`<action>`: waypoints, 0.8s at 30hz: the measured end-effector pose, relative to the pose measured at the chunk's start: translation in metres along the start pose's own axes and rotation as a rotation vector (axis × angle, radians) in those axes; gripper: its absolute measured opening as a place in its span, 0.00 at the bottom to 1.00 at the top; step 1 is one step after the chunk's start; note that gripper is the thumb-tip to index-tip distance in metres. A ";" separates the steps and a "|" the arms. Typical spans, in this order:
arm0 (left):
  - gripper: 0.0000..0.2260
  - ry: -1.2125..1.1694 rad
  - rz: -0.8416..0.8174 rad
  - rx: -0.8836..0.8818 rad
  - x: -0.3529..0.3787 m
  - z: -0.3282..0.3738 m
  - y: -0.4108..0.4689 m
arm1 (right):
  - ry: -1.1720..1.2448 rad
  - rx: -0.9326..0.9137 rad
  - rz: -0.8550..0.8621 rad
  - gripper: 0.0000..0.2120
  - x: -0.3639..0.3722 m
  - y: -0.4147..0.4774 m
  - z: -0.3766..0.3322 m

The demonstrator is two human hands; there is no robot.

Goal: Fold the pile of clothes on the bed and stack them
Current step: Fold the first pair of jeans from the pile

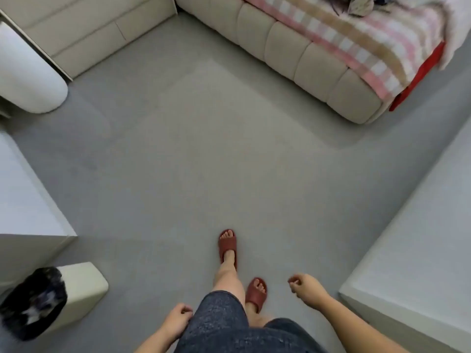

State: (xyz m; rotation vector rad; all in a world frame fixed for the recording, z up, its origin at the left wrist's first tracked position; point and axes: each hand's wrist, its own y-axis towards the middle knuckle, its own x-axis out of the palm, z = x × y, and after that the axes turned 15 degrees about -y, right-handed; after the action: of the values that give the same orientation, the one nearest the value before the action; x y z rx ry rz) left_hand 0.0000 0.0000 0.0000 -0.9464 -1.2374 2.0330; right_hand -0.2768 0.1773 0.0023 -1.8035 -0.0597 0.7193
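While we stand on the grey floor [204, 161] well apart from the bed [293, 54], our hands hang at our sides and hold nothing. Our left hand [178, 321] hangs just beside the dark shorts [224, 324], its fingers loosely curled. Our right hand [307, 289] hangs on the side nearer the bed, its fingers loosely curled as well. The pile of clothes [356, 6] lies on the bed's pink checked blanket [356, 47], at the far part of the bed and cut off by the edge of our view, so we cannot tell the pieces apart. A red cloth [418, 80] hangs off the bed's near corner. Our red slippers [228, 247] point roughly toward the bed. A cream bin [84, 284] with a black bag [33, 304] stands far from the bed, beyond our left hand.
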 end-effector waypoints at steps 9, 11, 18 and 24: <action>0.08 0.048 -0.038 -0.011 -0.049 0.116 0.065 | 0.008 0.001 0.110 0.13 -0.094 0.060 -0.061; 0.07 0.079 -0.054 0.034 -0.058 0.155 0.084 | 0.012 0.036 0.106 0.13 -0.113 0.070 -0.066; 0.04 0.084 -0.114 0.123 -0.065 0.305 0.137 | 0.041 0.174 0.081 0.12 -0.180 0.103 -0.068; 0.04 0.114 -0.151 0.206 -0.047 0.417 0.175 | 0.075 0.241 0.059 0.12 -0.254 0.144 -0.053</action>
State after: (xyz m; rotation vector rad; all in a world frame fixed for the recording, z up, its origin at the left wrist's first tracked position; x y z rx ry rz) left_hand -0.3260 -0.3161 -0.0121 -0.8327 -0.9865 1.9170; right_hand -0.5002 -0.0176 -0.0036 -1.6045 0.1262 0.6701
